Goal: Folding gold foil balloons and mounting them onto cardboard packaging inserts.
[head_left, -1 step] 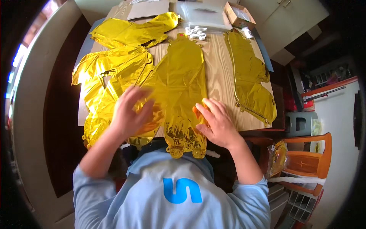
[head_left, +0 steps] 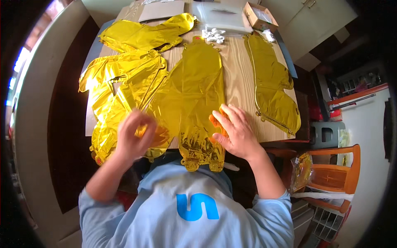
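Observation:
A flat, uninflated gold foil balloon (head_left: 202, 78) lies lengthwise before me, its lobed near end hanging over the table's front edge. My right hand (head_left: 236, 131) rests open on its right edge, fingers stretched out and thumb apart; orange reflections show in the foil beside the fingertips. My left hand (head_left: 136, 134), slightly blurred, is over the foil at the front left. Its fingers curve loosely, with a gap to the thumb, and nothing shows in them. Under and beyond it spreads a crumpled gold foil balloon (head_left: 107, 74), overlapping the middle one.
Another gold foil balloon (head_left: 140, 35) lies at the far left, and one more (head_left: 266, 74) along the right side. White small pieces (head_left: 214, 35), clear plastic sheets (head_left: 223, 18) and a cardboard box (head_left: 260, 17) sit at the back. A wooden chair (head_left: 331, 175) stands right.
My left hand has drawn down and slightly left, toward me, and its fingers have curled more. My right hand and the balloons look almost unmoved.

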The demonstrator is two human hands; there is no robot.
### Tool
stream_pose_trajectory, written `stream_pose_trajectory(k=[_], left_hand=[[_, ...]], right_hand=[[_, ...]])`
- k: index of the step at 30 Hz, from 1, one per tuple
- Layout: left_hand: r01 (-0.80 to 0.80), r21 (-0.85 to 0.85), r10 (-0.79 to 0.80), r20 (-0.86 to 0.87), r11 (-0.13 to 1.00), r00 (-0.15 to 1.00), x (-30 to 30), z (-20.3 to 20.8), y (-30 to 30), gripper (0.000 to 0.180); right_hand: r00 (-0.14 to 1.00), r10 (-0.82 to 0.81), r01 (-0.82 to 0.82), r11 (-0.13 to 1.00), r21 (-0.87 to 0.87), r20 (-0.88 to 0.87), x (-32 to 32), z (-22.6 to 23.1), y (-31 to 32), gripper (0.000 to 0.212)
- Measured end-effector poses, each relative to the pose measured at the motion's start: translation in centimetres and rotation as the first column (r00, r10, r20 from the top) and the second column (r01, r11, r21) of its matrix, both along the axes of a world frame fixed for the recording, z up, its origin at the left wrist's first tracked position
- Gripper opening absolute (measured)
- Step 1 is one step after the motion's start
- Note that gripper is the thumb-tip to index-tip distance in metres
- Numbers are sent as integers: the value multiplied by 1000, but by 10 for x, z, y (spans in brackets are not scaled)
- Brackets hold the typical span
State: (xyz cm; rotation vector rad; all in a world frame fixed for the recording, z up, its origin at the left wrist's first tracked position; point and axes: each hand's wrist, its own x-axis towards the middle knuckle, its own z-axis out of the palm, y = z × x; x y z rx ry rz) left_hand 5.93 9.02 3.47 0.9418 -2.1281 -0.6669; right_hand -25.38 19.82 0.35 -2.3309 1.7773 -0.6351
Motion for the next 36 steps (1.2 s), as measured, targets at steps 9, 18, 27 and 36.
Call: stream_pose_trajectory(k=[9, 18, 27, 36], left_hand=[[202, 977, 658, -200, 74, 726, 61, -62, 107, 35], [81, 98, -74, -74, 992, 995, 22, -8, 53, 18], [777, -37, -773, 79, 629, 630, -53, -16, 12, 27], [490, -120, -420, 367, 864, 830, -43, -42, -44, 52]], right_hand=[[975, 220, -220, 973, -68, -11, 26, -6, -18, 38], [980, 199, -199, 980, -15, 20, 31, 6, -24, 32], [963, -32, 77, 984, -161, 269, 7, 4, -27, 17], [982, -53, 97, 966, -239, 181, -8, -2, -23, 13]])
